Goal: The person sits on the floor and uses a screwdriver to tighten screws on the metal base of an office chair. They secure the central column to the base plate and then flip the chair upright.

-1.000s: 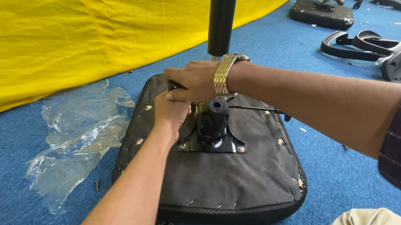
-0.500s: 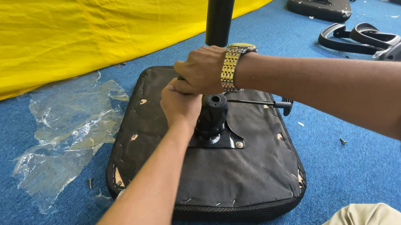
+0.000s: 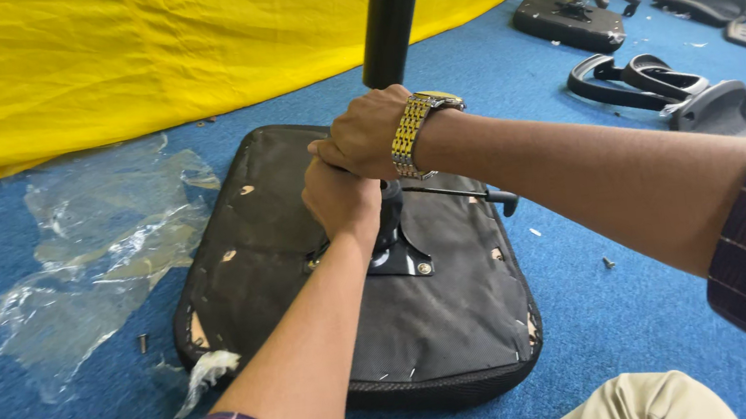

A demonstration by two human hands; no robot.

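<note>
A black office-chair seat (image 3: 283,238) lies upside down on the blue carpet. A black metal mechanism plate (image 3: 400,258) with a short tube is fixed at its middle, and a thin lever (image 3: 465,193) sticks out to the right. My left hand (image 3: 341,199) is closed in a fist just above the mechanism. My right hand (image 3: 366,133), with a gold wristwatch (image 3: 411,132), rests on top of the left hand. What the fingers grip is hidden under the hands.
A crumpled clear plastic bag (image 3: 97,250) lies left of the seat, before a yellow cloth (image 3: 122,60). A black pole (image 3: 387,21) rises behind the hands. Armrests (image 3: 650,89) and another seat base (image 3: 571,18) lie at the right. Loose screws (image 3: 607,262) dot the carpet.
Both hands have stayed clasped over the mechanism. The camera has drifted, so the seat and hands sit a little lower and left in view.
</note>
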